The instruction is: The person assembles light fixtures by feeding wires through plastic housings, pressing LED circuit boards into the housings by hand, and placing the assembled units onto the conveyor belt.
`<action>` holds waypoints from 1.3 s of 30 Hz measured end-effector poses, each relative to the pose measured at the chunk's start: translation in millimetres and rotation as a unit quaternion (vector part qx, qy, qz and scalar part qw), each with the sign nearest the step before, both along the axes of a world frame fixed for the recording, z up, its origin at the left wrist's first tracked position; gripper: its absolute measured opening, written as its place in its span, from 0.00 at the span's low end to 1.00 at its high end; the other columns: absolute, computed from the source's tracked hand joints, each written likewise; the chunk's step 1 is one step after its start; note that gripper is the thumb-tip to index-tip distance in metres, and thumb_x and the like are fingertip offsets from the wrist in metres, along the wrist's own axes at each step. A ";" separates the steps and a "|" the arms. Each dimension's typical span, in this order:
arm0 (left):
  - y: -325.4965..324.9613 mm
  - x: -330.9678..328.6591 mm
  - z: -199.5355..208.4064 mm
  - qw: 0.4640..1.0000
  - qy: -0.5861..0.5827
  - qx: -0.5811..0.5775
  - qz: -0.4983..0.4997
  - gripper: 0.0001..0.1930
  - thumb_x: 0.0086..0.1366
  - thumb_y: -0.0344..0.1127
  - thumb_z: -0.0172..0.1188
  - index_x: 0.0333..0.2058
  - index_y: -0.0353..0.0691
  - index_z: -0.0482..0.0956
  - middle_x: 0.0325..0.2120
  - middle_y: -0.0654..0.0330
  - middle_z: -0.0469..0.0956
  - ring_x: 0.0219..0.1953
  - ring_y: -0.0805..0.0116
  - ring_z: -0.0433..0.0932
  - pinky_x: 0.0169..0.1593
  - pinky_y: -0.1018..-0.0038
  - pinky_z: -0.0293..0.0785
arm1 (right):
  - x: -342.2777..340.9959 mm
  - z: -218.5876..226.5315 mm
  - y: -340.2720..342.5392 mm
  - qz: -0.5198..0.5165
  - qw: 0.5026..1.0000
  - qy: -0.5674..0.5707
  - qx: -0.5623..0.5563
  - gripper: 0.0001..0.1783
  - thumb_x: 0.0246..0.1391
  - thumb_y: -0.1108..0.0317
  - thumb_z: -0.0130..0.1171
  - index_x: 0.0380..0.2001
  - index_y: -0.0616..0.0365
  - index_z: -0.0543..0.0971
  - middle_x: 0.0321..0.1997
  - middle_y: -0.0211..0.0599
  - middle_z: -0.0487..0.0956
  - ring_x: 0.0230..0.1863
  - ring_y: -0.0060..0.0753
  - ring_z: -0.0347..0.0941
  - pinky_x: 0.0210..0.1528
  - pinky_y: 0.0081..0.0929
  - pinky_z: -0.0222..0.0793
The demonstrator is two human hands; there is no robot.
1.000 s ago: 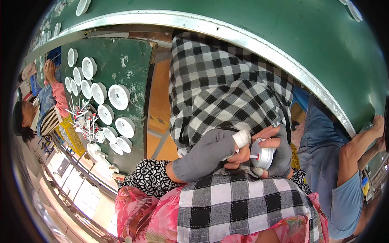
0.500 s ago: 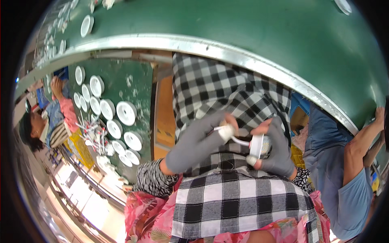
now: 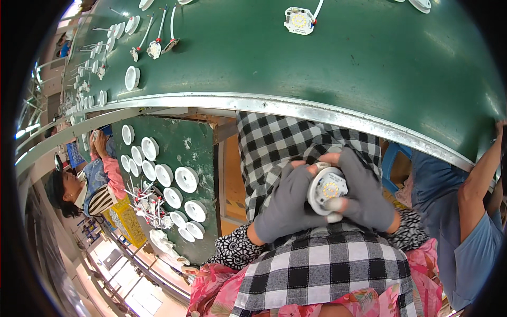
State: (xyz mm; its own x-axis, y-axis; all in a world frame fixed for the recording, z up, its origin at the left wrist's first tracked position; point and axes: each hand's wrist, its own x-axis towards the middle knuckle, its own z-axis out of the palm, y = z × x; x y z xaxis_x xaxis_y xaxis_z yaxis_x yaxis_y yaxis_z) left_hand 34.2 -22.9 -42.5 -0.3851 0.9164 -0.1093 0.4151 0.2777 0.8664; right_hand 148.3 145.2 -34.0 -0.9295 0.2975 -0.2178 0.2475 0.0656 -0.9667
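Note:
Above my lap, a round white lamp housing (image 3: 313, 196) is held between my two hands, its open face turned up. A white LED board (image 3: 332, 182) with a ring of small yellow LEDs lies inside the rim. My left hand (image 3: 288, 206), in a grey fingerless glove, closes around the housing's left side. Gloved the same way, my right hand (image 3: 367, 195) grips the right side, its thumb on the board's lower edge. The housing's underside is hidden, and no cable shows there.
A green workbench (image 3: 237, 58) with a metal edge (image 3: 264, 101) spans ahead, bearing an LED board with a cable (image 3: 299, 21). On the left side table (image 3: 185, 142) lie several white housings (image 3: 186, 179) and a pile of cabled boards (image 3: 148, 203). People (image 3: 76, 185) sit at left and right.
The housing has turned from its side to face up, showing the LED board. My left hand has gone from the white cable to the housing. The view has tilted upward.

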 end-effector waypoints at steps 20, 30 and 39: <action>-22.1 3.6 5.6 0.979 -0.180 -0.079 -0.055 0.53 0.49 0.45 0.77 0.63 0.32 0.49 0.52 0.43 0.71 0.53 0.52 0.76 0.54 0.62 0.75 | 10.7 0.6 20.4 0.277 0.850 0.265 0.362 0.24 0.38 0.71 0.64 0.45 0.62 0.81 0.39 0.27 0.70 0.43 0.25 0.73 0.41 0.23 0.75; -29.5 5.8 8.5 0.896 -0.435 -0.088 0.014 0.31 0.70 0.39 0.47 0.65 0.28 0.51 0.57 0.46 0.67 0.59 0.59 0.69 0.61 0.68 0.64 | 17.6 -6.5 13.5 0.288 0.853 0.305 0.309 0.14 0.43 0.70 0.60 0.36 0.60 0.78 0.42 0.31 0.75 0.39 0.27 0.74 0.44 0.22 0.74; -41.5 7.0 5.5 0.939 -0.277 -0.138 -0.148 0.39 0.62 0.47 0.62 0.61 0.27 0.55 0.54 0.39 0.66 0.57 0.42 0.67 0.58 0.58 0.67 | 41.3 -7.1 -1.5 0.348 0.833 0.304 0.304 0.15 0.41 0.71 0.58 0.36 0.61 0.79 0.39 0.31 0.76 0.39 0.26 0.74 0.47 0.21 0.74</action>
State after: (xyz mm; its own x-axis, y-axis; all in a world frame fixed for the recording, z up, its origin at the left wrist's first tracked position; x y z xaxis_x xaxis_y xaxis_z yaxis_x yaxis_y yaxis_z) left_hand 41.2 -64.3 -37.0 0.0680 0.8819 -0.4665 0.0160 0.4666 0.8843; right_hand 189.5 143.6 -41.2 -0.8066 -0.4759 0.3507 -0.5783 0.5118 -0.6353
